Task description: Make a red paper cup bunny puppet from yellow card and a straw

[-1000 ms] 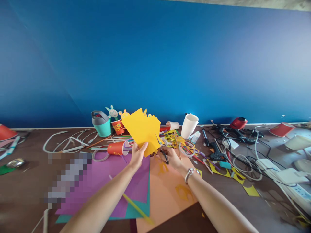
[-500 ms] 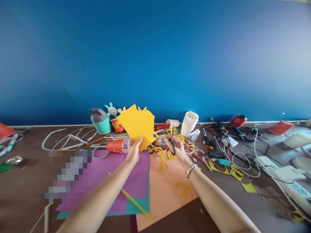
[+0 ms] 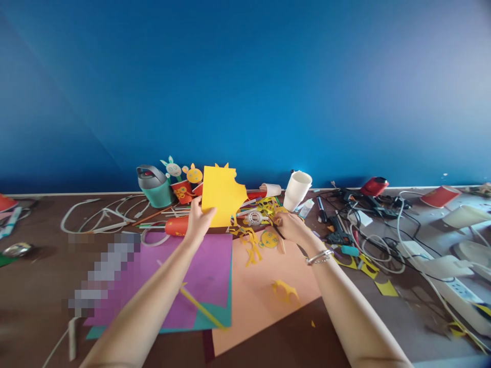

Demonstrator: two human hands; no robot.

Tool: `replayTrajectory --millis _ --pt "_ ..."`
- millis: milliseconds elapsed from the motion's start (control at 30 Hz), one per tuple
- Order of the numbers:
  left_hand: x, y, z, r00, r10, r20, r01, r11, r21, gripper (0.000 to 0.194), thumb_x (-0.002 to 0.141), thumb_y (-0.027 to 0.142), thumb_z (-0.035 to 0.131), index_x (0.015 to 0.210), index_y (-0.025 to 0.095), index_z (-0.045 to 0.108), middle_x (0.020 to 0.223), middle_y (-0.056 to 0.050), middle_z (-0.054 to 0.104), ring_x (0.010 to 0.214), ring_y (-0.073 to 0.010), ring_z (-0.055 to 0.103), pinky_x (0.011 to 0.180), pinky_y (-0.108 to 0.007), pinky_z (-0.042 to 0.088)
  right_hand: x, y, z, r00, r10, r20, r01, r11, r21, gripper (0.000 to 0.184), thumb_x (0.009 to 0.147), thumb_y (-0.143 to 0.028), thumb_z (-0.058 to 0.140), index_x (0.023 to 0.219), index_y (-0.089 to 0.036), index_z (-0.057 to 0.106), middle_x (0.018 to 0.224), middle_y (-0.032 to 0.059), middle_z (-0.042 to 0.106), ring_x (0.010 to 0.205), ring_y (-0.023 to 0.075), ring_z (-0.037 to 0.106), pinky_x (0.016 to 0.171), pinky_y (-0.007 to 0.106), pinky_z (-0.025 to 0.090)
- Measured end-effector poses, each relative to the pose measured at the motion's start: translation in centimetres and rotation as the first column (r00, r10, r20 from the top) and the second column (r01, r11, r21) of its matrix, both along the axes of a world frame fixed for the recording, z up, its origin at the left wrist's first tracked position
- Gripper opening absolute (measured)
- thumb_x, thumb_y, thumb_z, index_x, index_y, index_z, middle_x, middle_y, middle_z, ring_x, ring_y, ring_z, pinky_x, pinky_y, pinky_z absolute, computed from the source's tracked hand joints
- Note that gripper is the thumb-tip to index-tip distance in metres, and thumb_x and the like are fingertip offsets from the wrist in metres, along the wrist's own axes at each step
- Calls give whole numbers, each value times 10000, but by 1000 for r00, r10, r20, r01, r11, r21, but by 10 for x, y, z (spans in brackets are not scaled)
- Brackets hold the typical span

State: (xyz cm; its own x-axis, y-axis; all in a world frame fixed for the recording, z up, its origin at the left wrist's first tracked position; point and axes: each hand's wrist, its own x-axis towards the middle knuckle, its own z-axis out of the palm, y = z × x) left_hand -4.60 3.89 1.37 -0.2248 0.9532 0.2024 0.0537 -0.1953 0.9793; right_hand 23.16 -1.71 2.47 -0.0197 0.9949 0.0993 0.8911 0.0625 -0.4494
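Observation:
My left hand (image 3: 200, 224) pinches a sheet of yellow paper (image 3: 221, 197) by its lower left edge and holds it up. The sheet's left side is straight; curved bites are cut from its right side. My right hand (image 3: 292, 226), with a silver bracelet on the wrist, is low over the yellow scraps, fingers closed. Beneath them shows the dark handle of the scissors (image 3: 280, 233); the blades are mostly hidden. Just left of this hand lie a round yellow face cutout (image 3: 269, 238) and a white tape roll (image 3: 254, 218). Peach paper (image 3: 264, 286) lies below.
Purple paper (image 3: 207, 266) lies on teal paper at left. Behind stand a teal-and-grey container (image 3: 156, 191), animal-face cutouts on red paper cups (image 3: 181, 192) and stacked white cups (image 3: 298, 189). Right are a glue gun (image 3: 339, 232), tangled cables and a power strip (image 3: 456, 286).
My right hand has lowered the scissors from upright down toward the scraps. My left hand has moved slightly left and turned the yellow sheet more upright.

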Motion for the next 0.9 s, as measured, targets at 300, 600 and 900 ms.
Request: replayTrajectory --millis 300,600,900 --pt "-1 -19 15 622 376 -687 -189 923 334 681 681 29 502 1340 115 354 1337 -192 449 1285 -330 390 1029 -473 350 -6 -1 -2 932 -37 360 144 950 -277 391 725 -472 636 917 -132 646 857 142 695 850 278 654 607 280 415" --pt "27 -34 -11 288 -2 -958 623 760 186 370 852 89 417 1153 203 598 1224 -72 617 1203 -219 505 1016 -394 382 1 3 -7 941 20 337 96 941 -324 219 732 -323 602 787 -133 695 785 125 694 760 242 649 559 265 379" --pt "35 -35 -36 160 -192 -968 680 733 -33 474 778 15 458 1213 180 548 1181 -74 641 1113 -199 558 980 -367 387 6 6 -8 957 75 279 29 936 -350 124 646 -100 564 711 -136 664 722 95 673 667 192 609 478 242 302"
